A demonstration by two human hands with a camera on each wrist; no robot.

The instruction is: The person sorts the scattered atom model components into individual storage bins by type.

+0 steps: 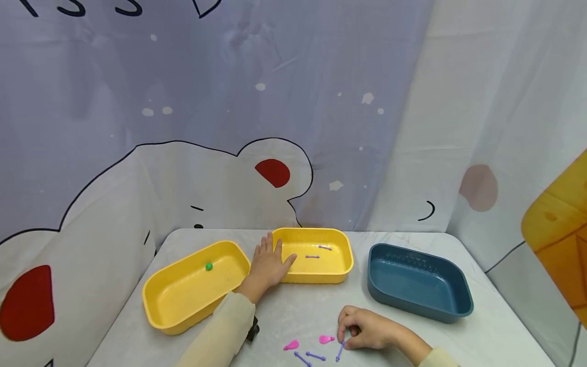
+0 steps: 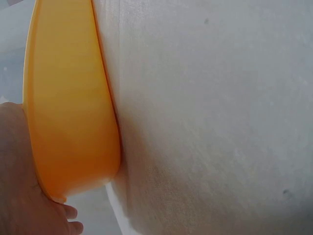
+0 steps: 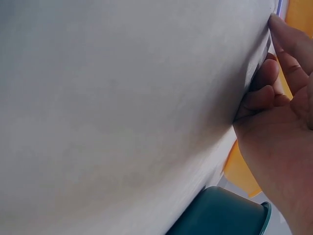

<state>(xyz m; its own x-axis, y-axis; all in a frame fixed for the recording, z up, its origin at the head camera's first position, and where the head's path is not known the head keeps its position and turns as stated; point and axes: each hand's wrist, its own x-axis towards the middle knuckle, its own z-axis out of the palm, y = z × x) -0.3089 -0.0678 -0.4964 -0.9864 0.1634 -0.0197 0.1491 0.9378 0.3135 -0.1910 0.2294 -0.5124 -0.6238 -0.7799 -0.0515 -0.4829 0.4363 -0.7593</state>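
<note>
My left hand (image 1: 267, 265) rests with straight, spread fingers on the left side of the middle yellow bin (image 1: 316, 279). In the left wrist view, the hand (image 2: 24, 181) lies along the rim of that bin (image 2: 73, 112). Low over the white table, my right hand (image 1: 367, 329) pinches the upper end of a thin purple rod with knobbed ends (image 1: 340, 352) between thumb and index finger. Left of it lie two more purple rods (image 1: 315, 356) and two pink drop-shaped pieces (image 1: 326, 339). Two similar purple rods (image 1: 313, 257) are inside the middle bin.
At the left, a second yellow bin (image 1: 169, 326) holds a small green piece (image 1: 209, 266). A dark teal bin (image 1: 415, 304) stands to the right. Behind the white table (image 1: 293, 306) hangs a printed curtain (image 1: 206, 102). An orange shape (image 1: 561, 229) shows at the right edge.
</note>
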